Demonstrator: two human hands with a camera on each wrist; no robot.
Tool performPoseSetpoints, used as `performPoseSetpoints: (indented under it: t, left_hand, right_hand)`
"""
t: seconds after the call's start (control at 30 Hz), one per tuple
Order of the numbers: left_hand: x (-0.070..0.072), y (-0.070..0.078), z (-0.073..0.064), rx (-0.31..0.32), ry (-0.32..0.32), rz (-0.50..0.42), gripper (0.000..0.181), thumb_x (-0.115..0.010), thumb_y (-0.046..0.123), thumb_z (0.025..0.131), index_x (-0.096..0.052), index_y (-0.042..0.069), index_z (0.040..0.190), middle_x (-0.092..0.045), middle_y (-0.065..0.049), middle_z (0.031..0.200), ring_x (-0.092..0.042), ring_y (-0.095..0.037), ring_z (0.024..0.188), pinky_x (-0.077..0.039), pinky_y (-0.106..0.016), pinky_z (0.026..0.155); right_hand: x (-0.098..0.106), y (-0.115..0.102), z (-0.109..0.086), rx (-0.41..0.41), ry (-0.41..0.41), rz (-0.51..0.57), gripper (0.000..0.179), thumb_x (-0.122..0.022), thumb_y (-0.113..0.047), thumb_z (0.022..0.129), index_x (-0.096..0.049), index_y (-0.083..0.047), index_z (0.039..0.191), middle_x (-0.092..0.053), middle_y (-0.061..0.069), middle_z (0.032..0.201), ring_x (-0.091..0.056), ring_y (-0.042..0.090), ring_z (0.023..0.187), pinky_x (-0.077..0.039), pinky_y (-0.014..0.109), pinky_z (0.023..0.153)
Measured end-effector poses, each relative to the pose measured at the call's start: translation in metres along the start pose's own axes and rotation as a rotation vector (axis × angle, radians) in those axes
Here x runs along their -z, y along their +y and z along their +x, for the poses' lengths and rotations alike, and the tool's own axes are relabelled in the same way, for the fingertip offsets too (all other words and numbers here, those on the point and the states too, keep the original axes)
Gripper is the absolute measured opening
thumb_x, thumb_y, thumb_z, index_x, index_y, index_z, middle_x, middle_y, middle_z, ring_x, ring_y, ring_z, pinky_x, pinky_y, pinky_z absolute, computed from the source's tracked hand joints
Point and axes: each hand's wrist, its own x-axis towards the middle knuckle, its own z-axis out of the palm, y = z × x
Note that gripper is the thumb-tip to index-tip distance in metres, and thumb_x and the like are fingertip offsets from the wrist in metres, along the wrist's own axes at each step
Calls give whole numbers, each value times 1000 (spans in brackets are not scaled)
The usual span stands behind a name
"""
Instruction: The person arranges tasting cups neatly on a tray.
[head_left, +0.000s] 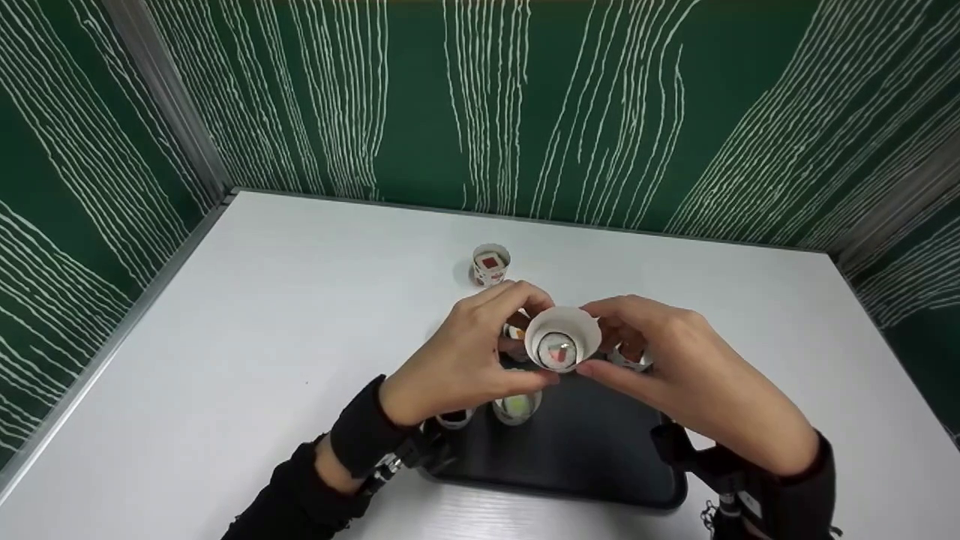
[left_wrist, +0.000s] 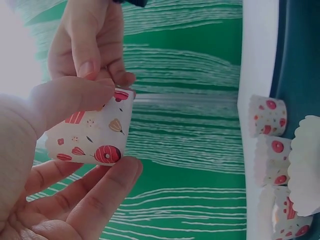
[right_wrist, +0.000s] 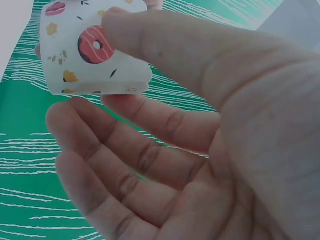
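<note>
Both hands hold one white paper baking cup [head_left: 574,319], printed with doughnuts and sweets, up over the black tray. Its mouth faces the head camera, showing a round white sushi-roll-like piece [head_left: 557,351] with a red and orange centre at the bottom. My left hand [head_left: 461,360] grips the cup's left side; in the left wrist view its thumb lies across the printed wall. From the right, my right hand [head_left: 675,352] pinches the cup between thumb and fingers, while its other fingers hang loosely curled, as the right wrist view shows.
A black tray [head_left: 577,457] lies on the white table [head_left: 315,300]. Similar cups stand about: one with a red-centred square piece [head_left: 491,277] behind the hands, one with a green piece [head_left: 517,411] on the tray, others partly hidden by the hands. Green, white-streaked panels [head_left: 420,112] enclose the table.
</note>
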Motion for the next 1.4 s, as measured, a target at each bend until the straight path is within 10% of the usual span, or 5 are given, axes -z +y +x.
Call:
performPoseSetpoints:
  t: [0.5, 0.83, 1.4]
  left_hand:
    - [3, 0, 0, -26, 22, 20, 56, -75, 1, 85, -65, 4, 140, -71, -8, 124, -71, -17, 109, -61, -23, 92]
    - [1, 3, 1, 49, 36, -105, 41, -75, -3, 86, -57, 3, 122, -67, -9, 117, -75, -16, 104, -63, -23, 88]
    - [-6, 3, 0, -67, 14, 6, 18, -71, -2, 94, -68, 4, 111, -69, -10, 107, -75, -17, 98, -62, -19, 84]
  right_hand:
    - [2, 3, 3, -50, -34, 43, 47, -84, -25, 95, -67, -20, 139, -72, -12, 102, -65, 2, 81, -56, 23, 71]
    - [-2, 5, 3, -16, -1, 59, 55, -87, -20, 92, -65, -15, 142, -73, -9, 115, -69, 3, 86, -61, 25, 75]
    - [-10, 8, 3, 50, -58, -42, 58, -89, -22, 90, -59, -16, 140, -73, -3, 121, -68, 6, 93, -61, 32, 77]
